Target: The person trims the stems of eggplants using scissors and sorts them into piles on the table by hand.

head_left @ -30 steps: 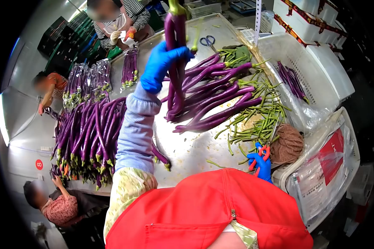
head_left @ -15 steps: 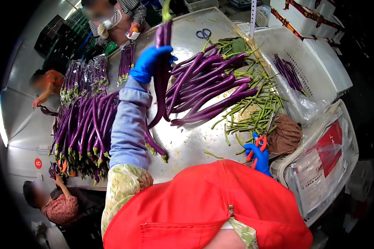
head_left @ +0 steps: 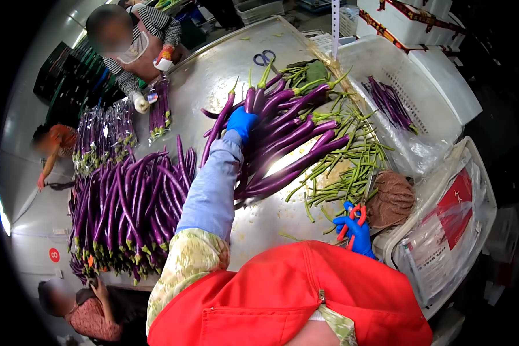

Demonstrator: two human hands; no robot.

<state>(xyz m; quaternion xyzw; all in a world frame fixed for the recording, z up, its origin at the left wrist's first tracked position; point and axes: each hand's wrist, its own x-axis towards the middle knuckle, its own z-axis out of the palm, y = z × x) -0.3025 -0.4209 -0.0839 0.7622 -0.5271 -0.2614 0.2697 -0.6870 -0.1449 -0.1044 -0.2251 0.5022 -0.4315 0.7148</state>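
My left hand (head_left: 243,123), in a blue glove, is closed around eggplants at the left side of a loose pile of long purple eggplants (head_left: 288,132). Their green stems point up and to the right. My right hand (head_left: 354,232), also blue-gloved, holds red-handled scissors (head_left: 358,216) near the front edge of the metal table (head_left: 259,230). The scissor blades lie towards the cut green stems (head_left: 346,167), beside a brown cloth bundle (head_left: 391,199). A large heap of eggplants (head_left: 127,202) lies to the left of my left arm.
Bagged eggplants (head_left: 105,130) lie at the back left, near a co-worker's gloved hand (head_left: 139,102). Dark scissors (head_left: 264,57) rest at the back. A white crate (head_left: 444,109) and a bin with plastic bags (head_left: 481,225) stand at the right. Two more people are at the left.
My left hand has lowered the raised eggplants onto the left side of the pile. A co-worker's gloved hand has reached down to the bagged eggplants. My right hand has barely moved.
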